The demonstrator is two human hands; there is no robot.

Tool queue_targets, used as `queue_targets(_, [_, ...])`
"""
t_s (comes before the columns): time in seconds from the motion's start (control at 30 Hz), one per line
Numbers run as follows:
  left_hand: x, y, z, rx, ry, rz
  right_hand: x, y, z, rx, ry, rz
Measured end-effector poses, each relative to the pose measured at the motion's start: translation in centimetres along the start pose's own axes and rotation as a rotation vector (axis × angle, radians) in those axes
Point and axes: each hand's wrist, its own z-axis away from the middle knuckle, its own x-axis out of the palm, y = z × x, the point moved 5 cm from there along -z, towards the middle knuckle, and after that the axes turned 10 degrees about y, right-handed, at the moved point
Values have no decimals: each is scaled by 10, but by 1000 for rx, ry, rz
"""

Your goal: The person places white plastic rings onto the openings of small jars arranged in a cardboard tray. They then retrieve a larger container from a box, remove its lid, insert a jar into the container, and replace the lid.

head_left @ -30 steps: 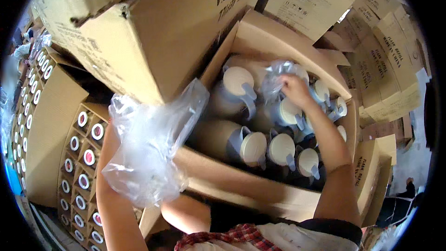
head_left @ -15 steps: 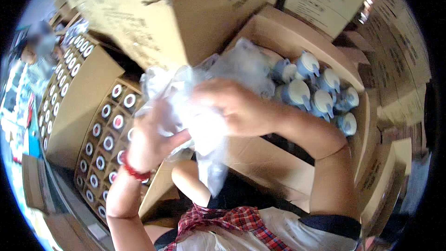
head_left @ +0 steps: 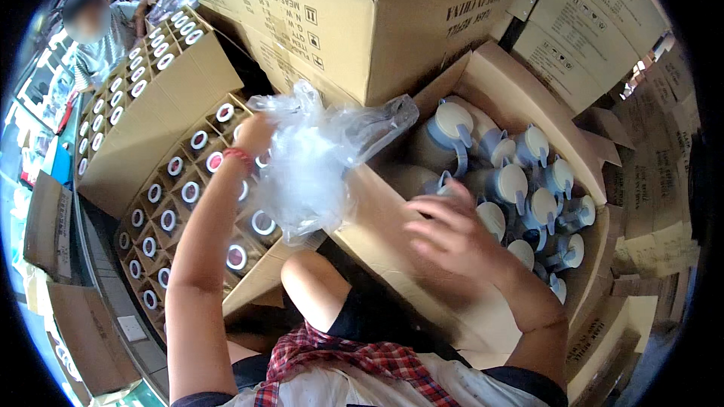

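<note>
The left hand (head_left: 255, 134) clenched a crumpled clear bag (head_left: 317, 162), held up over the box's (head_left: 520, 98) left edge. The right hand (head_left: 445, 234) hovered, fingers (head_left: 422, 215) released, above the jugs (head_left: 520, 181) inside.

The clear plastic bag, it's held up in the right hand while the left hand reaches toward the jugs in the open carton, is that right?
The hands are swapped. The head view shows the left hand holding up the clear plastic bag, while the right hand reaches toward the jugs in the open carton.
</note>
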Motion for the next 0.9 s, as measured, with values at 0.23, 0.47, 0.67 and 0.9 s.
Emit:
queue_targets(0.23, [90,103,-66,51,-127,309,-156,131,190,1010,434,220])
queue_targets(0.47, [139,79,-68,51,-217,314,-169,107,338,1352,-189,197])
queue_targets(0.67, [116,52,-44,20,-196,342,-148,85,351,1369,-300,398])
queue_targets(0.9, [71,-31,46,-223,123,332,-166,75,327,1278,-265,394])
